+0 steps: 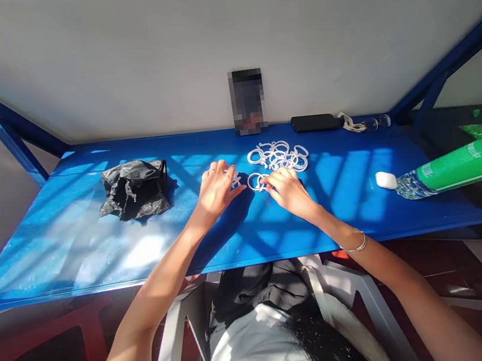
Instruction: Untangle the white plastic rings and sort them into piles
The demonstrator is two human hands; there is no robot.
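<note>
Low over the blue table, my left hand (216,191) is palm down, its thumb spread from the fingers. Small white ring pieces (236,179) show in the gap beside its thumb and fingertips, partly hidden by the hand. My right hand (289,190) has its thumb and fingers closed at the edge of a white plastic ring (252,182) with a small tab; the fingers cover part of it. Just beyond the right hand lies a loose pile of several similar white rings (280,148).
A crumpled black plastic bag (137,189) sits left on the blue table (200,240). At the back are a blurred dark upright panel (248,102), a black phone (314,123) and glasses (376,122). A white case (385,180) touches a green-labelled bottle (458,166) lying at right.
</note>
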